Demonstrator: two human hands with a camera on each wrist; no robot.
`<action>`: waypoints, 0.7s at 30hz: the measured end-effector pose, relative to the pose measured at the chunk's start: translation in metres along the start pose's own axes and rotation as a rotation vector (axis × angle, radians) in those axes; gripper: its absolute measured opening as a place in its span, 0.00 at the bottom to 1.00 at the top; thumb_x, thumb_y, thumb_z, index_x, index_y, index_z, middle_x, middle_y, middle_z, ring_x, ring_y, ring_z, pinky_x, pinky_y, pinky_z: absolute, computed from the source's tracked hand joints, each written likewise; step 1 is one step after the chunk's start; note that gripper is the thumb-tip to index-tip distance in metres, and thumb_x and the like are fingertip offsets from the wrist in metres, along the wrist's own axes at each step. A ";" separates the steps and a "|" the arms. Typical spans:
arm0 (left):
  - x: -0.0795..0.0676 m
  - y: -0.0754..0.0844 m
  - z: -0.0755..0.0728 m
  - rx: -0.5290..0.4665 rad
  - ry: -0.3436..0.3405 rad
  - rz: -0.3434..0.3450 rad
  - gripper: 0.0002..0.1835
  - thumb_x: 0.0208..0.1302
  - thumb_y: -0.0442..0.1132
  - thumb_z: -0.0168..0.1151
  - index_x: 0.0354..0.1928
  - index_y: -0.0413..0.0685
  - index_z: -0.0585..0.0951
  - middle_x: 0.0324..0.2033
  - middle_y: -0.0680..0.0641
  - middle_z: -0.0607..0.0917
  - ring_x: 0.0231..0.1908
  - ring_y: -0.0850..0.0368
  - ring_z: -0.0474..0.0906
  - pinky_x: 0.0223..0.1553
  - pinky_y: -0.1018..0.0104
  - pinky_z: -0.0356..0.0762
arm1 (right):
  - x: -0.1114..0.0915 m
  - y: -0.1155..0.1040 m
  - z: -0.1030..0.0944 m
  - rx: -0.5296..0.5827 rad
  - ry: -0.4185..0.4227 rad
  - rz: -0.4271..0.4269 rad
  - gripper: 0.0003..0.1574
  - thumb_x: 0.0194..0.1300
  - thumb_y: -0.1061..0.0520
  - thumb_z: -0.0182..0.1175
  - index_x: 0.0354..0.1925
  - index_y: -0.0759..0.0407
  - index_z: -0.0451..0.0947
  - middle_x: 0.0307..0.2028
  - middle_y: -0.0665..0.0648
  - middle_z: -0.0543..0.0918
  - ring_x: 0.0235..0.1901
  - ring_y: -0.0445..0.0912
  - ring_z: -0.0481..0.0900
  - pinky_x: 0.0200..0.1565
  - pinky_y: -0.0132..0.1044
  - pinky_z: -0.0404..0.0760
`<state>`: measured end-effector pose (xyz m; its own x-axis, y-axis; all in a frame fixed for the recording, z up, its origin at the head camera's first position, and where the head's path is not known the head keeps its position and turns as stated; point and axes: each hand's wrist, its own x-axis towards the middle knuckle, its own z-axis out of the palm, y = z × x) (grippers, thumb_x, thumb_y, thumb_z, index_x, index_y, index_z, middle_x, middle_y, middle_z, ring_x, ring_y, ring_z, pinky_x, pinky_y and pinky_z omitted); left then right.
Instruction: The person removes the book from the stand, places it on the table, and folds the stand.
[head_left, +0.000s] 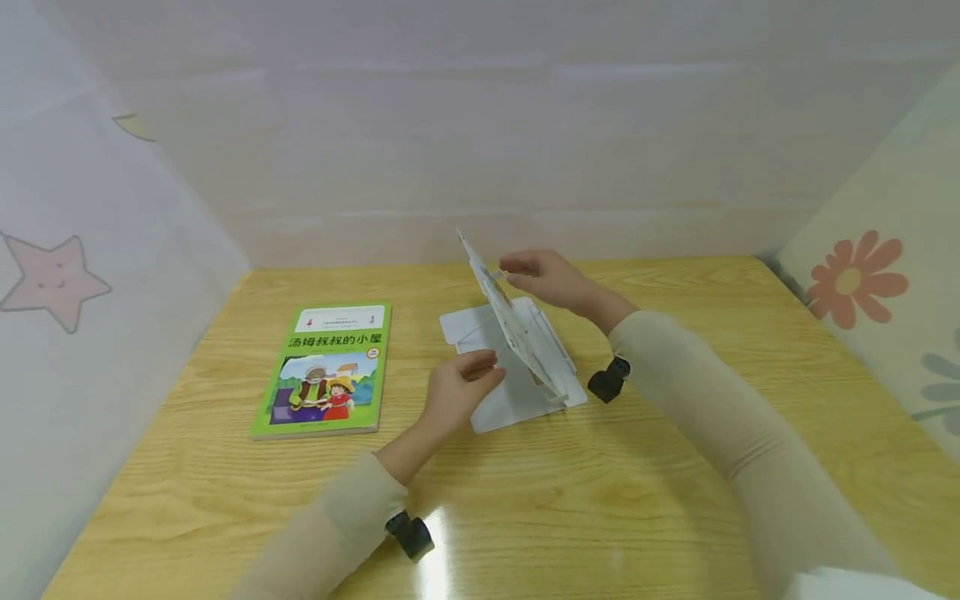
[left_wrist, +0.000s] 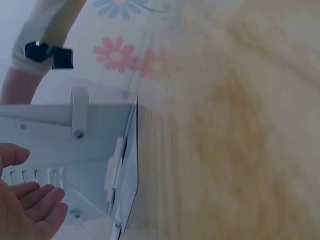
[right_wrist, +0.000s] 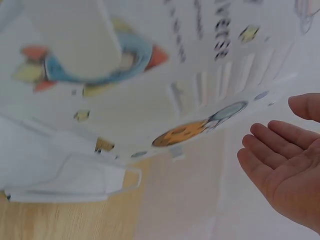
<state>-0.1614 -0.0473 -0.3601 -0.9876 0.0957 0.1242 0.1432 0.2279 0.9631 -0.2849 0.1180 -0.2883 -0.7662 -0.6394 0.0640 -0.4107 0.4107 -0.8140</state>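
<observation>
Pale walls [head_left: 480, 142] rose behind a wood-grain counter [head_left: 570, 517]. White stand [head_left: 502, 404], panel [head_left: 517, 335] tilted, stood between the left grip [head_left: 459, 390] and the right grip [head_left: 551, 279], printed face [right_wrist: 165, 100] toward the latter. Both were released, fingers [right_wrist: 274, 146] loosely extended. Green picture book [head_left: 325, 371] lay flat, left of the left grip.

They've got 2 arms out front: left arm [head_left: 330, 521] angling in from the lower left, right arm [head_left: 716, 412] reaching a bit farther. Left hand [head_left: 459, 387] sits closer in, fingers [left_wrist: 46, 205] loose and slightly bent, thumb [left_wrist: 15, 155] apart. Right hand [head_left: 551, 279] looks just as relaxed, palms [right_wrist: 297, 180] roughly facing each other.
</observation>
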 end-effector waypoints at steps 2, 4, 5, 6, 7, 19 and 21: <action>0.005 -0.002 -0.009 0.047 -0.008 0.008 0.19 0.52 0.37 0.61 0.46 0.34 0.75 0.43 0.39 0.77 0.43 0.51 0.74 0.44 0.63 0.72 | -0.009 -0.005 0.003 0.035 0.003 -0.027 0.27 0.64 0.58 0.46 0.59 0.70 0.57 0.56 0.65 0.64 0.55 0.54 0.61 0.54 0.44 0.63; 0.010 -0.004 -0.018 0.091 -0.020 0.011 0.22 0.52 0.38 0.62 0.49 0.36 0.74 0.46 0.41 0.76 0.45 0.51 0.73 0.48 0.60 0.69 | -0.017 -0.009 0.006 0.071 0.004 -0.060 0.27 0.64 0.59 0.46 0.58 0.71 0.58 0.56 0.66 0.63 0.55 0.53 0.61 0.54 0.44 0.62; 0.013 -0.005 -0.021 0.115 -0.027 0.015 0.23 0.51 0.39 0.62 0.50 0.36 0.73 0.47 0.41 0.75 0.47 0.51 0.72 0.49 0.59 0.67 | -0.021 -0.011 0.008 0.090 0.006 -0.070 0.27 0.64 0.59 0.46 0.58 0.71 0.58 0.57 0.65 0.63 0.55 0.53 0.61 0.54 0.43 0.62; 0.016 -0.007 -0.024 0.133 -0.036 0.012 0.25 0.51 0.40 0.63 0.51 0.37 0.72 0.48 0.42 0.75 0.48 0.51 0.71 0.50 0.59 0.66 | -0.024 -0.013 0.010 0.105 0.011 -0.080 0.27 0.64 0.58 0.46 0.57 0.71 0.59 0.57 0.65 0.63 0.55 0.52 0.62 0.54 0.42 0.63; 0.018 -0.008 -0.027 0.155 -0.045 0.007 0.27 0.50 0.41 0.63 0.52 0.37 0.71 0.49 0.42 0.74 0.49 0.51 0.69 0.51 0.59 0.65 | -0.028 -0.016 0.012 0.116 0.018 -0.091 0.26 0.64 0.58 0.46 0.57 0.71 0.59 0.57 0.64 0.64 0.55 0.51 0.62 0.54 0.42 0.63; 0.046 -0.039 -0.040 0.392 -0.176 -0.119 0.45 0.43 0.48 0.68 0.61 0.39 0.58 0.58 0.41 0.62 0.58 0.47 0.55 0.56 0.55 0.56 | -0.062 -0.027 0.038 0.154 0.105 -0.175 0.25 0.64 0.58 0.48 0.57 0.69 0.62 0.56 0.61 0.65 0.55 0.50 0.63 0.52 0.42 0.66; 0.048 -0.044 -0.039 0.400 -0.183 -0.126 0.45 0.42 0.49 0.68 0.62 0.39 0.58 0.59 0.41 0.62 0.58 0.48 0.55 0.56 0.55 0.56 | -0.067 -0.026 0.043 0.124 0.122 -0.199 0.25 0.63 0.59 0.49 0.56 0.68 0.62 0.56 0.60 0.66 0.55 0.49 0.63 0.53 0.42 0.64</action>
<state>-0.2175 -0.0901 -0.3872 -0.9765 0.2050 -0.0668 0.0718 0.6015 0.7957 -0.2021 0.1224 -0.2964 -0.7335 -0.6135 0.2926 -0.5013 0.1975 -0.8424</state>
